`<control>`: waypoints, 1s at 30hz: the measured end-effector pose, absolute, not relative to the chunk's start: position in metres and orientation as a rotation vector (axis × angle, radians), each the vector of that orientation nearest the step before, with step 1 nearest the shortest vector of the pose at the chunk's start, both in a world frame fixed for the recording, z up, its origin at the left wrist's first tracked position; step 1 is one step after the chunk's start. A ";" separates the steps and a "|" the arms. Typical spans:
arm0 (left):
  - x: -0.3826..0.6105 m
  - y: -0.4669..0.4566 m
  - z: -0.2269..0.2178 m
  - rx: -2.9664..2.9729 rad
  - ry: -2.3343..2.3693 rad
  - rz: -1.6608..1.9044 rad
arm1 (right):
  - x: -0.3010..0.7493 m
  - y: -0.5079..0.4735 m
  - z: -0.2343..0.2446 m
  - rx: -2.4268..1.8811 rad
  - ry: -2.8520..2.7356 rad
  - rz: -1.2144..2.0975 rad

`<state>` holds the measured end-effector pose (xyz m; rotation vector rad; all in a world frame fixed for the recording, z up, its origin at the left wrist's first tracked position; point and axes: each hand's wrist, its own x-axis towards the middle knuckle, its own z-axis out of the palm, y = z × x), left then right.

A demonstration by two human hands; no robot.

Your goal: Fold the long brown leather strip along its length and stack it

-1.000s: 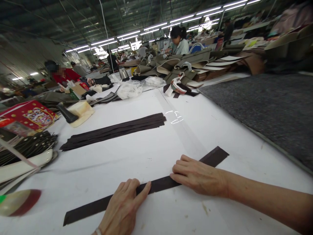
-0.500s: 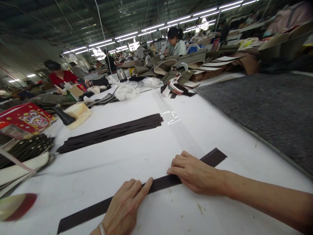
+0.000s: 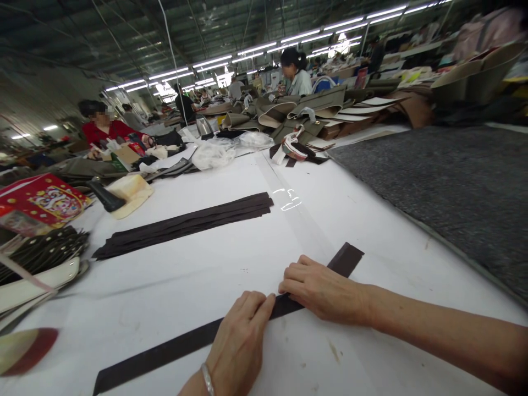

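"Pressing on something there?"

"Yes, a dark strip [image 3: 165,352]. It lies slantwise over the near part of the white table [image 3: 231,247], one end toward the near left corner, the other toward the right edge."

"Are your fingers closed on it?"

"My left hand [image 3: 243,338] lies across it, fingers bent over its far side. My right hand [image 3: 322,291] curls down on it just beside. Whether either one pinches it I can't tell; the undersides are hidden."

"And along the left edge?"

"Nearest, a blurred pale-and-red object [image 3: 28,352]; beyond it, a bundle of dark straps [image 3: 45,245], then a red patterned box [image 3: 53,201]."

"Farther up?"

"A pile of dark strips [image 3: 185,225], well apart from my hands, between them and the far edge. Past its left end sits a cream block [image 3: 136,192], and grey felt [image 3: 445,181] covers the right side. Near the far edge, clear plastic [image 3: 214,154] lies left of a striped band [image 3: 292,146]."

"Anyone about?"

"Beyond that edge, a person in red [image 3: 107,129] at the left and a person in a pale top [image 3: 301,82] farther right."
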<state>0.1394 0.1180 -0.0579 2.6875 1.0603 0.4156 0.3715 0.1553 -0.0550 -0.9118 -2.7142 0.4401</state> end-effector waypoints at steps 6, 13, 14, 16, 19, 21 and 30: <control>0.153 0.115 -0.070 2.670 1.045 0.364 | 0.380 0.154 -0.055 -0.819 -2.755 0.333; 0.153 0.115 -0.071 2.727 1.014 0.379 | 0.398 0.154 -0.065 -0.731 -2.761 0.190; 0.153 0.115 -0.072 2.734 1.022 0.371 | 0.400 0.154 -0.066 -0.723 -2.763 0.180; 0.154 0.114 -0.074 2.742 1.030 0.349 | 0.402 0.154 -0.067 -0.706 -2.759 0.145; 0.154 0.115 -0.076 2.755 1.030 0.324 | 0.405 0.154 -0.066 -0.665 -2.764 0.081; 0.154 0.115 -0.077 2.777 1.047 0.291 | 0.407 0.153 -0.065 -0.649 -2.777 0.060; 0.163 0.115 -0.069 2.907 1.098 0.076 | 0.422 0.151 -0.061 -0.656 -2.816 -0.009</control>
